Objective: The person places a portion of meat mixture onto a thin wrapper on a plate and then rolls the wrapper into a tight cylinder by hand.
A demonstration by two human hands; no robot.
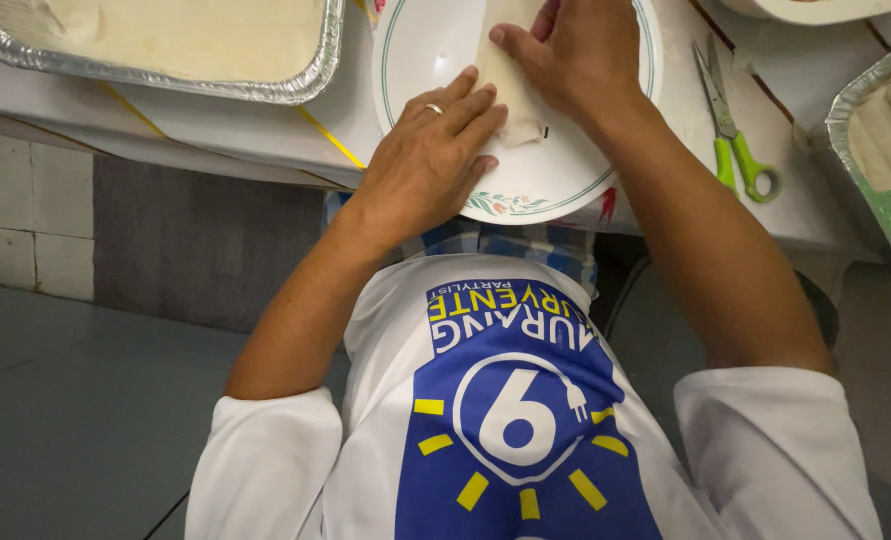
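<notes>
A foil tray (pixel 166 50) is seen at top left on the table (pixel 216 125), filled with a pale, flat mass. A yellow strip (pixel 331 140) is laid across the table edge just right of it.

A white plate (pixel 426 50) with a green ring and a small flower print at its near rim is set at the table edge, partly overhanging it. A pale wrapper (pixel 511 80), rolled into a narrow strip, is laid on the plate, running from its top toward its middle.

The left hand (pixel 431 165) is laid flat, palm down, fingers stretched out and close together; the wrapper's near end is pressed by the fingertips. A ring (pixel 435 109) is worn on one finger. Nothing is gripped by this hand.

The right hand (pixel 576 55) is placed over the wrapper's upper part, fingers curled down onto it, thumb pointed left along the roll. The wrapper is pressed and pinched under the fingers; how much is enclosed cannot be told, since the hand covers it. The two hands are nearly touching over the roll.

Scissors (pixel 731 130) with green handles are laid on the table just right of the plate, blades pointed away, shut.

A second foil tray (pixel 841 110) is cut off at the right edge; pale rolls (pixel 890 125) are lined up inside it. A white dish rim (pixel 816 10) is seen at top right.

Below the table, a white shirt with a blue print and a checked cloth are seen, over a grey floor.
</notes>
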